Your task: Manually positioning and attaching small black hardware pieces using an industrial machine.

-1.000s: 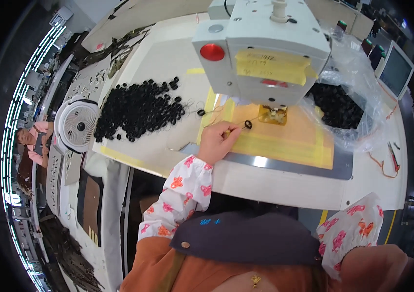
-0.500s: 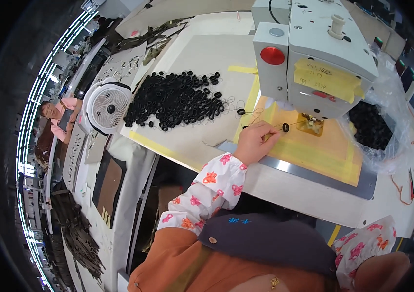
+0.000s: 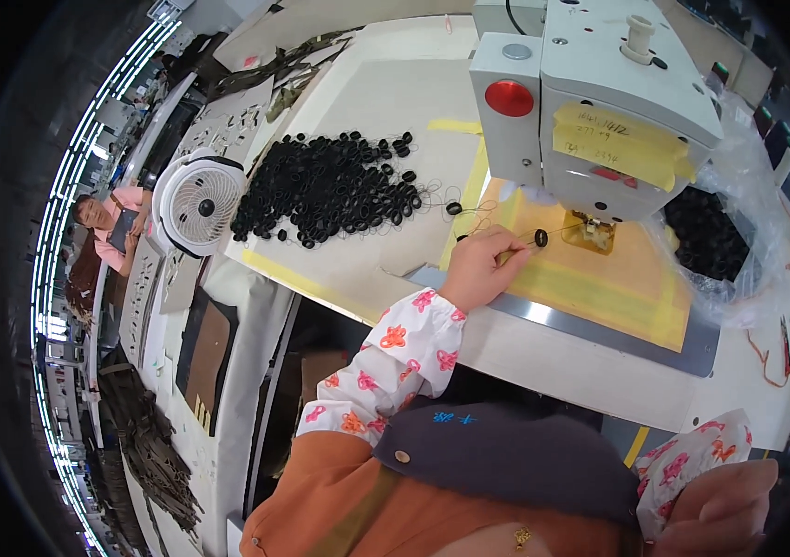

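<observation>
My left hand [image 3: 483, 266] rests at the front of the sewing machine's plate, thumb and fingers pinched together. Right at the fingertips stands a small black loop [image 3: 541, 239]. Something thin and pale shows between the fingers, too small to name. A fine dark thread runs from the loop to the presser foot [image 3: 595, 230] of the white sewing machine [image 3: 632, 97]. Just left of the hand lies another black loop [image 3: 453, 209] on loose threads. At the lower right, beside its flowered sleeve cover, is what looks like my right hand [image 3: 724, 506]; its fingers cannot be made out.
A wide heap of black loops [image 3: 325, 190] covers the table's left part. More loops fill a clear plastic bag [image 3: 706, 237] right of the machine. A white fan [image 3: 200, 206] stands at the left, with a person [image 3: 111, 223] beyond. Small red-handled snips [image 3: 785, 348] lie far right.
The whole view has shifted slightly. My left hand keeps its pinch by the loop. The blurred shape at the lower right has risen a little.
</observation>
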### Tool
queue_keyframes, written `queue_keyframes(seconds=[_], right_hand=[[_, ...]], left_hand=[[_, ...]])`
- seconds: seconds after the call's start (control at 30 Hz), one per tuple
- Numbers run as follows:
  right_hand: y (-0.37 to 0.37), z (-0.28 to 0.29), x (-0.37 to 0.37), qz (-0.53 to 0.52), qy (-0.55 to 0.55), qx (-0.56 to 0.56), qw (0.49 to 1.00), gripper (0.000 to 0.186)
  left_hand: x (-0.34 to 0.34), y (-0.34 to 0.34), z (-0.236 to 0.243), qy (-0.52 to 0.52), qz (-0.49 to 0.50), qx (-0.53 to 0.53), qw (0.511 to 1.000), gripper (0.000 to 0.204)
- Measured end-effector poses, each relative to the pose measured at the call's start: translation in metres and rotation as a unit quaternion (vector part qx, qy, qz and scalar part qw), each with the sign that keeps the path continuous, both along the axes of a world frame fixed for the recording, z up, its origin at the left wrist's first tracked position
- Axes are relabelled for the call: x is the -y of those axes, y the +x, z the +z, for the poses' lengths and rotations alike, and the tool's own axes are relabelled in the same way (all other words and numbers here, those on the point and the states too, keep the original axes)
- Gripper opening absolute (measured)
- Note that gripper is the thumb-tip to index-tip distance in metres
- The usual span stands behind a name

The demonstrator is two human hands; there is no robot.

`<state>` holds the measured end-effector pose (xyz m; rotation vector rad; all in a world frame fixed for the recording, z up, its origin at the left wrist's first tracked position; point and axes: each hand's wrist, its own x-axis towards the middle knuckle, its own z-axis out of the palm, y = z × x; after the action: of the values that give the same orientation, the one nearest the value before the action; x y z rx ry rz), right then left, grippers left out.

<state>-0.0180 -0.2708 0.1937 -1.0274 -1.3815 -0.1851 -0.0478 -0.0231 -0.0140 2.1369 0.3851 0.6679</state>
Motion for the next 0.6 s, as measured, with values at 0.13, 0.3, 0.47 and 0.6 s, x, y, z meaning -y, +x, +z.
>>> queue_keyframes(seconds=[0.13,0.3,0.47,0.6], right_hand=[[0.025,-0.007,-0.017,0.076,0.019,0.118,0.99,0.009],[0.026,-0.009,-0.022,0.208,0.09,0.117,0.967,0.02],[0.03,-0.009,-0.013,0.061,0.05,0.226,0.971,0.026],[0.014,-0.016,-0.005,0.033,-0.032,0.044,0.998,0.055]], left_hand=[[-0.008,-0.016,-0.005,-0.012,0.014,0.001,1.0,0.01],[-0.007,-0.013,0.001,-0.016,0.012,-0.01,1.0,0.011],[-0.002,-0.007,0.001,-0.004,0.004,0.0,1.0,0.012],[-0.008,-0.014,-0.003,-0.014,0.014,-0.004,1.0,0.012]])
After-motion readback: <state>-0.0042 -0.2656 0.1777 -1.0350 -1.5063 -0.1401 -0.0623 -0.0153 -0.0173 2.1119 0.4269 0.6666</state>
